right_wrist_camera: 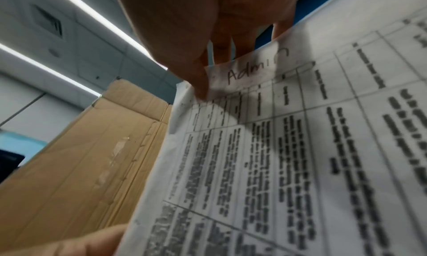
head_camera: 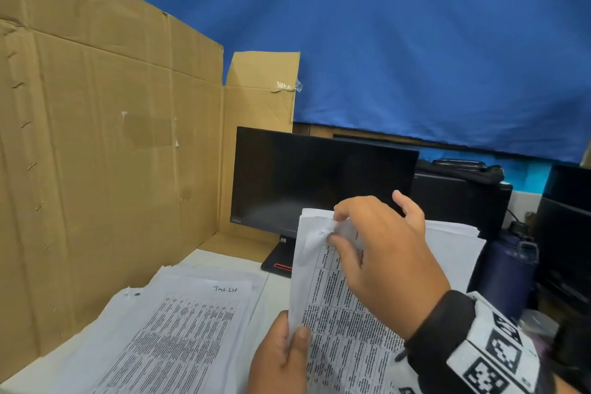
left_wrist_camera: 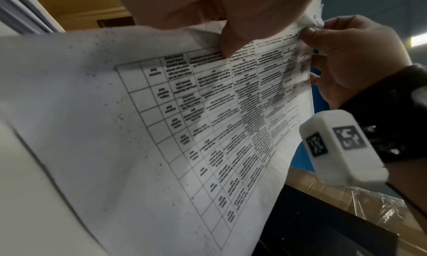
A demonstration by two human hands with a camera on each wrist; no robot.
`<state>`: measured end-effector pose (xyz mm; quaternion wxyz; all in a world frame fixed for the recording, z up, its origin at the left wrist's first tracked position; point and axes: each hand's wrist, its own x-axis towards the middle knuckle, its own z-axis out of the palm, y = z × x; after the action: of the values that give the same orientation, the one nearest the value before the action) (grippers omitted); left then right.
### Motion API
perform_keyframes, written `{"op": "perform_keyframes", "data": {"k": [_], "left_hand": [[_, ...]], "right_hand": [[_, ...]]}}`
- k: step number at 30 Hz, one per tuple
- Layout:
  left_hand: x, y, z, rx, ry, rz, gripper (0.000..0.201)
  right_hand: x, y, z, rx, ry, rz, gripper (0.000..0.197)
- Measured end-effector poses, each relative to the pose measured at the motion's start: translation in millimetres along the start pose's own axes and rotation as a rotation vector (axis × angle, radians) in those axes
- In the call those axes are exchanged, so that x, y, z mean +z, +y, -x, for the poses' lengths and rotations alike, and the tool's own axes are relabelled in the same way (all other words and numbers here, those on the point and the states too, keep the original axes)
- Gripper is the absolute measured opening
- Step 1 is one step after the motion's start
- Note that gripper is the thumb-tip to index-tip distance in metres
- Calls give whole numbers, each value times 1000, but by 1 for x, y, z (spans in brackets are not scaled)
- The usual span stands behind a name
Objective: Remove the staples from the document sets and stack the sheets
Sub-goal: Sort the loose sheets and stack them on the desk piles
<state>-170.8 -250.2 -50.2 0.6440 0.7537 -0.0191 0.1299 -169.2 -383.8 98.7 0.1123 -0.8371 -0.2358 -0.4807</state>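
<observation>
A stapled document set point(head_camera: 332, 304) of white sheets printed with tables is held up over the desk. My left hand point(head_camera: 281, 352) grips its lower left edge between thumb and fingers. My right hand point(head_camera: 380, 253) pinches the crumpled top left corner point(head_camera: 323, 230) of the set with thumb and forefinger. No staple can be made out. In the left wrist view the printed sheet point(left_wrist_camera: 208, 132) fills the frame, and the right hand point(left_wrist_camera: 351, 59) pinches its far corner. In the right wrist view the sheet point(right_wrist_camera: 289, 150) bears the handwritten word "Admin". A stack of loose sheets point(head_camera: 179, 329) lies on the desk at the left.
A tall cardboard screen point(head_camera: 105, 137) stands along the left. A black monitor point(head_camera: 319, 176) stands behind the hands, with more paper point(head_camera: 454, 240) to its right. A dark blue bottle point(head_camera: 508, 272) and black equipment point(head_camera: 566, 233) stand at the right. Blue cloth point(head_camera: 415, 41) hangs behind.
</observation>
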Motion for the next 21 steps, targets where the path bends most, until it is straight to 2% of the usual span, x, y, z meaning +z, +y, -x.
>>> {"op": "perform_keyframes", "data": {"k": [5,8,11,16,21], "left_hand": [[-2,2,-4,15,-18,31,20],[-3,1,-6,22,-24,61,18],[-2,-1,-7,4,-12,89,19],[0,-3,-7,-38,26,127,28],[1,-3,-7,-28,33,122,28]], "right_hand": [[3,12,-11,-196,-49,56,10],[5,13,-18,-285,-79,79,7],[4,10,-24,-324,-113,57,9],[-10,9,-30,-288,-246,-161,11],[-18,12,-29,-385,-333,-125,9]]}}
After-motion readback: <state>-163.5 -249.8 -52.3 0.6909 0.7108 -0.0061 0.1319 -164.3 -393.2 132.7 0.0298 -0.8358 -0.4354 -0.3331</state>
